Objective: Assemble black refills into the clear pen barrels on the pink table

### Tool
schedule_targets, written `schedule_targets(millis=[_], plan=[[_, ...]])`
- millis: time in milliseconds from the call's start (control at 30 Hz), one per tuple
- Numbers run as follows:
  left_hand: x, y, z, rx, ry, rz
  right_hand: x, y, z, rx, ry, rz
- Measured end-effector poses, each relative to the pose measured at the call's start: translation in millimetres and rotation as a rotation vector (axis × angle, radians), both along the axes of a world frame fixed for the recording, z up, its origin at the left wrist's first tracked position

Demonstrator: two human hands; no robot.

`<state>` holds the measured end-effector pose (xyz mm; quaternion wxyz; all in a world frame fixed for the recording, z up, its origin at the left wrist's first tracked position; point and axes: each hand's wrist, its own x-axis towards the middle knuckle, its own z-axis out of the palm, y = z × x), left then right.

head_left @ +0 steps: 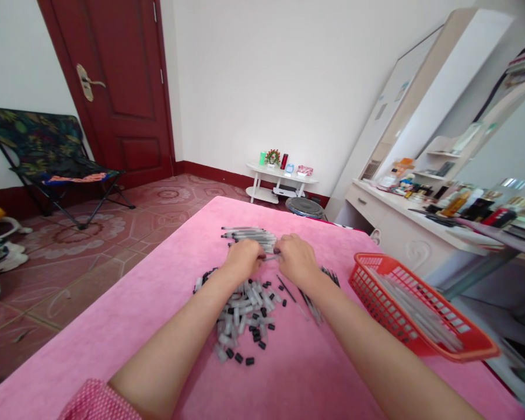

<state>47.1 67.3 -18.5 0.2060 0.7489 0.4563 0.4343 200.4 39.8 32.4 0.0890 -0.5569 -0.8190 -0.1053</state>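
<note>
My left hand (246, 260) and my right hand (296, 256) are close together over the pink table, fingers closed. Between their fingertips runs a thin grey pen (270, 258), gripped at both ends; its exact parts are blurred. Just beyond the hands lies a bundle of pens (249, 235) with dark ends. Nearer me, by my left forearm, spreads a heap of translucent caps (242, 318) mixed with small black plugs (249, 361). A single dark refill (287, 288) rests beside the heap. More thin refills (311, 308) lie partly hidden under my right forearm.
At the right edge of the pink-covered table (166, 291) stands a red plastic basket (424, 344) with clear tubes (420, 309) in it. Farther right is a dressing table (415, 227) crowded with bottles. A folding chair (56, 151) stands by the door on the left.
</note>
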Motion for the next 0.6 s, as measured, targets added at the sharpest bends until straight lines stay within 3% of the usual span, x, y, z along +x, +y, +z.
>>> schedule_targets(millis=[100,200,267,333,433,500,600], plan=[[5.5,-1.5,8.1,-0.039,-0.035,-0.013,12.4,-9.5,10.2,0.134,0.210,-0.010],[9.4,-1.5,17.4,-0.142,-0.260,-0.074,23.4,-19.3,2.7,0.167,0.605,-0.067],[10.5,-3.0,23.0,-0.303,-0.501,-0.136,26.5,-25.6,-11.3,-0.007,0.886,-0.067],[11.0,-5.8,26.8,-0.472,-0.691,-0.196,25.3,-31.1,-27.8,-0.283,1.146,-0.048],[12.1,-10.1,27.8,-0.593,-0.801,-0.258,19.7,-35.5,-47.1,-0.631,1.479,-0.058],[13.9,-11.9,25.8,-0.616,-0.820,-0.264,17.1,-35.5,-53.5,-0.728,1.636,-0.074],[17.8,-13.2,21.5,-0.640,-0.838,-0.245,17.3,-33.1,-57.0,-0.725,1.733,-0.083]])
